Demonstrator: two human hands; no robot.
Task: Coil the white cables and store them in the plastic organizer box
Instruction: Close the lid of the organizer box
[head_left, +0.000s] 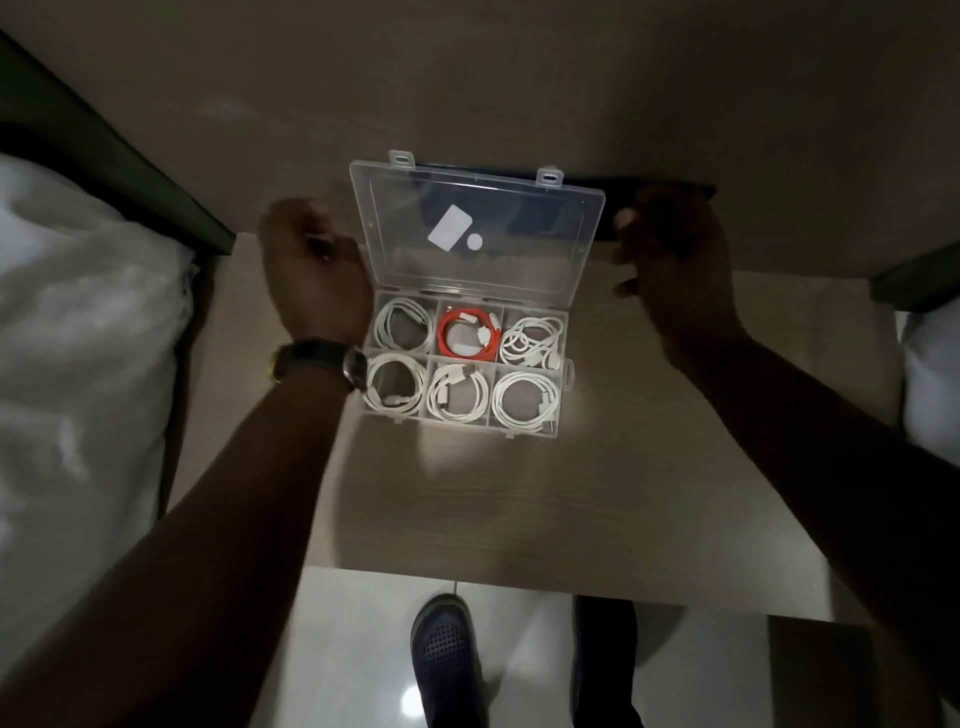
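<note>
A clear plastic organizer box stands on the small wooden table with its lid raised at the back. Coiled white cables fill several compartments, for example the front-right one and the back-left one. A red cable coil lies in the back middle compartment. My left hand, watch on the wrist, hovers beside the lid's left edge with fingers curled. At the lid's right edge my right hand is raised, fingers loosely bent. Neither hand visibly holds anything, and contact with the lid is unclear.
The wooden table has white bedding to its left and another white bed edge at right. A dark strip runs behind the lid. My shoe shows on the tiled floor below.
</note>
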